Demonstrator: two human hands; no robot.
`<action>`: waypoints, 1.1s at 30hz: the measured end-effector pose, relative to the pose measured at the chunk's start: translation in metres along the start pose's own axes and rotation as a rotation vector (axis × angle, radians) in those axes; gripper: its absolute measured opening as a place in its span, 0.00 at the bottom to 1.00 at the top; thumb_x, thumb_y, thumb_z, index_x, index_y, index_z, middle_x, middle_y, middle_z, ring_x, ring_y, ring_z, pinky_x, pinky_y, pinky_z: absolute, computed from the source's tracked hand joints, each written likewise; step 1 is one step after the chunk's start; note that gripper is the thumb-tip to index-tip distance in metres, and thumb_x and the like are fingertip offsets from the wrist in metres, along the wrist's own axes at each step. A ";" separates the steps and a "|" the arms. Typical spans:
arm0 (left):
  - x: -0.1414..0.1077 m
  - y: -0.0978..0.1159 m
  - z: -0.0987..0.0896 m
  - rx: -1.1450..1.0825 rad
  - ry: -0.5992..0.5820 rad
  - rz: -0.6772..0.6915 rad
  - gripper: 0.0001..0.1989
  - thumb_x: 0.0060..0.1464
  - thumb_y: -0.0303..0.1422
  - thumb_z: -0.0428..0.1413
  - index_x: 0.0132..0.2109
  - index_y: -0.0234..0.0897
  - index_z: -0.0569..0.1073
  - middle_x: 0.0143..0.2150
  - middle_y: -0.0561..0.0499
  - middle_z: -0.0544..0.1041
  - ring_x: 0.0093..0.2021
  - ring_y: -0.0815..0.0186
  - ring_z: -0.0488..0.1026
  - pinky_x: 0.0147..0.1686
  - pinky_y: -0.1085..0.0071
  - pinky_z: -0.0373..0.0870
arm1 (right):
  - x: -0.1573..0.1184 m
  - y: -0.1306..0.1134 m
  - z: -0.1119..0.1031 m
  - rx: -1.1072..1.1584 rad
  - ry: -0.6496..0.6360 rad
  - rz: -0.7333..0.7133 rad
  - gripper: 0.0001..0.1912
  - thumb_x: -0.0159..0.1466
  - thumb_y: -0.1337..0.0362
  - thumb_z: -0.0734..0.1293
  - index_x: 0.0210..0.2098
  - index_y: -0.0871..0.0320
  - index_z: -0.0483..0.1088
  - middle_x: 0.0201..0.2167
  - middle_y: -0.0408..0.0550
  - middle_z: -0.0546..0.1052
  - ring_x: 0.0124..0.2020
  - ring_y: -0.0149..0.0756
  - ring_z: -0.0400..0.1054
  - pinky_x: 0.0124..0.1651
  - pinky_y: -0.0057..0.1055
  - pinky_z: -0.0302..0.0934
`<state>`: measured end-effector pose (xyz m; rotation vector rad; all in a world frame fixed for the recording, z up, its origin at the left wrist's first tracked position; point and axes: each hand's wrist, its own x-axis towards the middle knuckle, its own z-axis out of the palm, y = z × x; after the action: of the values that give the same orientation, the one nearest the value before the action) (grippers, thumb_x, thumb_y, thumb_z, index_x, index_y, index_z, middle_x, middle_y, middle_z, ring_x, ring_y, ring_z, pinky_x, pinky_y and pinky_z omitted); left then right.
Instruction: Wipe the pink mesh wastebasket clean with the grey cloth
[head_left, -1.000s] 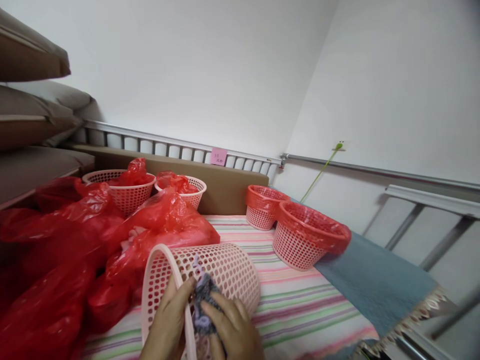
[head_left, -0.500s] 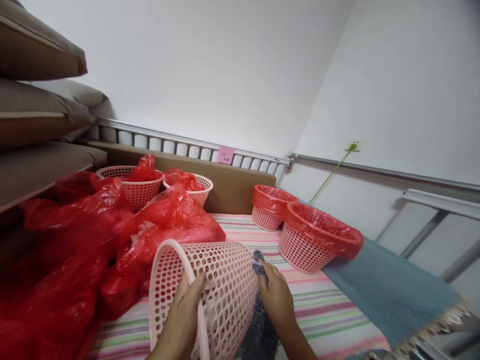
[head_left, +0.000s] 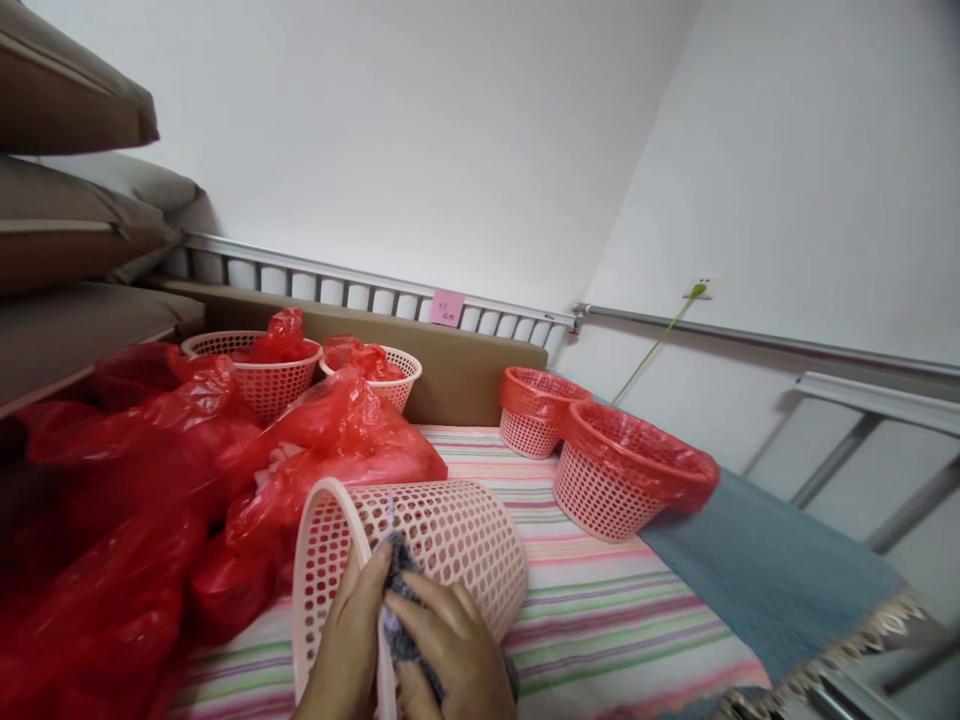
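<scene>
A pink perforated basket (head_left: 465, 540) lies on its side on the striped cloth, its open end toward the left. My left hand (head_left: 349, 630) grips the basket's rim, fingers inside the opening and thumb outside. Against the outer wall near that rim, my right hand (head_left: 450, 640) presses a dark grey cloth (head_left: 405, 570), its fingers bent over it. The lower part of the cloth is mostly hidden behind the hand. Left of the basket are crumpled red plastic bags (head_left: 360, 430).
Two baskets holding red plastic, one a pink basket (head_left: 277, 385), stand at the back left. Two red-lined baskets, the larger one (head_left: 607, 490) nearer, stand right. Stacked cushions (head_left: 67, 210) rise at the left. A metal rail (head_left: 750, 340) runs along the right wall.
My right hand has moved left with the grey cloth, from the basket's base end to near its rim. My left hand stays on the rim.
</scene>
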<state>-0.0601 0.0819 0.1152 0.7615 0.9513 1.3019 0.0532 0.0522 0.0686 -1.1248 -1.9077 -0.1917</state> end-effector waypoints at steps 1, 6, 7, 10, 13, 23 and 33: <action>0.000 -0.001 -0.001 -0.005 0.015 -0.012 0.16 0.41 0.41 0.57 0.38 0.38 0.73 0.43 0.48 0.78 0.53 0.53 0.69 0.55 0.62 0.62 | -0.002 -0.001 0.004 0.005 0.040 -0.014 0.24 0.57 0.67 0.57 0.52 0.48 0.65 0.48 0.44 0.72 0.46 0.37 0.67 0.50 0.38 0.61; 0.007 -0.017 -0.010 0.012 -0.048 -0.027 0.17 0.45 0.43 0.58 0.39 0.38 0.73 0.47 0.50 0.75 0.55 0.56 0.66 0.53 0.68 0.62 | -0.008 0.002 0.012 -0.069 0.199 -0.073 0.22 0.57 0.66 0.57 0.50 0.49 0.67 0.45 0.46 0.74 0.38 0.39 0.67 0.40 0.35 0.64; 0.008 -0.019 -0.010 -0.002 -0.068 -0.039 0.17 0.45 0.43 0.59 0.40 0.38 0.73 0.46 0.50 0.76 0.55 0.57 0.67 0.50 0.70 0.64 | -0.009 0.003 0.010 -0.091 0.195 -0.076 0.23 0.56 0.67 0.57 0.50 0.49 0.67 0.45 0.46 0.74 0.38 0.39 0.67 0.39 0.35 0.64; 0.006 -0.022 -0.008 -0.105 -0.143 -0.101 0.17 0.47 0.41 0.59 0.44 0.39 0.71 0.44 0.52 0.78 0.52 0.60 0.71 0.44 0.74 0.68 | -0.011 0.010 -0.003 -0.193 0.105 -0.021 0.28 0.53 0.73 0.57 0.52 0.49 0.66 0.48 0.45 0.72 0.43 0.39 0.67 0.45 0.36 0.63; 0.000 -0.018 -0.002 -0.209 -0.230 -0.110 0.20 0.51 0.38 0.57 0.52 0.42 0.68 0.49 0.51 0.77 0.51 0.59 0.72 0.50 0.69 0.67 | -0.014 0.028 -0.018 -0.307 -0.014 0.050 0.29 0.55 0.75 0.57 0.54 0.50 0.64 0.51 0.45 0.71 0.48 0.37 0.65 0.50 0.36 0.62; -0.005 -0.013 0.005 -0.190 -0.152 -0.168 0.26 0.50 0.39 0.56 0.57 0.43 0.64 0.56 0.45 0.72 0.60 0.51 0.63 0.63 0.51 0.48 | -0.012 0.144 -0.043 -0.550 -0.042 0.568 0.22 0.60 0.71 0.55 0.50 0.61 0.68 0.47 0.52 0.73 0.48 0.40 0.67 0.52 0.36 0.60; -0.005 -0.019 0.006 -0.106 -0.038 -0.065 0.21 0.48 0.40 0.57 0.50 0.39 0.70 0.51 0.44 0.77 0.63 0.53 0.58 0.65 0.54 0.43 | -0.001 0.112 -0.036 -0.378 0.020 0.422 0.19 0.59 0.69 0.58 0.48 0.55 0.71 0.46 0.49 0.74 0.48 0.39 0.67 0.51 0.38 0.61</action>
<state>-0.0462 0.0744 0.1016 0.6656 0.8633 1.2664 0.1610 0.0972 0.0580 -1.7424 -1.6090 -0.3342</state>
